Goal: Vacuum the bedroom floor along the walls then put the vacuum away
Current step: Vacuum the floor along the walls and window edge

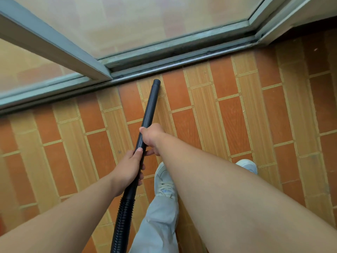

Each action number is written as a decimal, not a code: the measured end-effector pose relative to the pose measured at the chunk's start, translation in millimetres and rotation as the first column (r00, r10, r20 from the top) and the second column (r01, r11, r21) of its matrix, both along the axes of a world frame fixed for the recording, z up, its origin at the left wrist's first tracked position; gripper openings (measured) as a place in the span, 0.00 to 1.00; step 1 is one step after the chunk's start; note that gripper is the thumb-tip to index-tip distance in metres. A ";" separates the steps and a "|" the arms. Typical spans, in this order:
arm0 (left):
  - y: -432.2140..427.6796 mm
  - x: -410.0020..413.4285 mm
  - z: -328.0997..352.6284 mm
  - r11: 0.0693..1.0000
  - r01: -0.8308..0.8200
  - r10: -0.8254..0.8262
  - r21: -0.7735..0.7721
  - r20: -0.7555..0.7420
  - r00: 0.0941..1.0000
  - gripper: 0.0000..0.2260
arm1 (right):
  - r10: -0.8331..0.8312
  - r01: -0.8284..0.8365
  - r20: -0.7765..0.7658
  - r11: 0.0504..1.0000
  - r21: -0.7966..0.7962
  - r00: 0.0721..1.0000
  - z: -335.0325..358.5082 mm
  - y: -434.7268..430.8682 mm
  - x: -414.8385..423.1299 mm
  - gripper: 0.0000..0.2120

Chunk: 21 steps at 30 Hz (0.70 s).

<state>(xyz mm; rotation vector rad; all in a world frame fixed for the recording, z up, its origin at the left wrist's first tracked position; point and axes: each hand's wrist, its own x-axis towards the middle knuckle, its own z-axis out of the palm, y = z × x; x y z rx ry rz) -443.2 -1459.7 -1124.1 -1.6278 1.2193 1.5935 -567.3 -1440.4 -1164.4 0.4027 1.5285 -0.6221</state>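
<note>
Vacuum tube: you are holding the black rigid tube [149, 106] slanted over the tiled floor [228, 115], its open end [156, 81] sitting just beside the sliding-door track [164, 60] at the floor's far edge; whether the end is touching the tiles cannot be told.
Left grip: your left grip [127, 167] is clamping the tube's near part, fingers curling round it, thumb lying on top.
Right grip: your right grip [151, 138] is clamping the tube just beyond the left one, closer to the open end.
Hose: the ribbed black hose [122, 216] is running from the tube's near end out past the bottom of the view.
Feet: your pale sneakers are standing on the floor, the left sneaker [165, 181] partly under your right forearm, the right sneaker [247, 166] well apart from it.
</note>
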 end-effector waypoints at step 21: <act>26.2 -36.7 -1.7 0.966 0.240 -0.234 0.092 -0.072 0.969 0.18 | -0.247 0.256 -0.073 0.956 0.146 0.966 9.4 63.1 -31.9 0.08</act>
